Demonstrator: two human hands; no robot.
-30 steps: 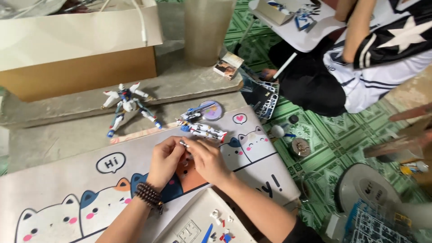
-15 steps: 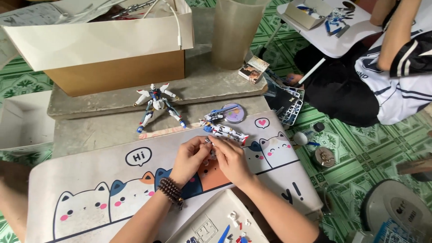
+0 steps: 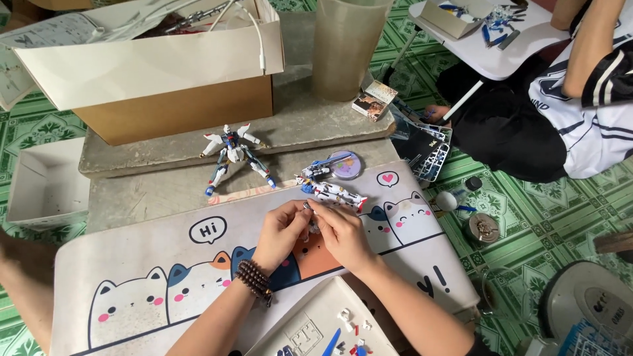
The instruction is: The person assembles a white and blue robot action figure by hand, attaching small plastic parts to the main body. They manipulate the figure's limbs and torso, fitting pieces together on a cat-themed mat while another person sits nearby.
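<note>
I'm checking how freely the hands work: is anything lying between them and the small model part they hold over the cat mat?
Nothing visible does. Left hand and right hand pinch the small model part directly, fingertips on it. The white-and-blue model limb lies just beyond, apart from them.

Both hands, left hand (image 3: 280, 231) and right hand (image 3: 343, 234), are pinching a tiny part (image 3: 307, 206), too small to tell. The tray (image 3: 310, 316) at the mat's (image 3: 132, 264) near edge is running off the bottom. The seated person (image 3: 580, 99) is getting cut off top right.
</note>
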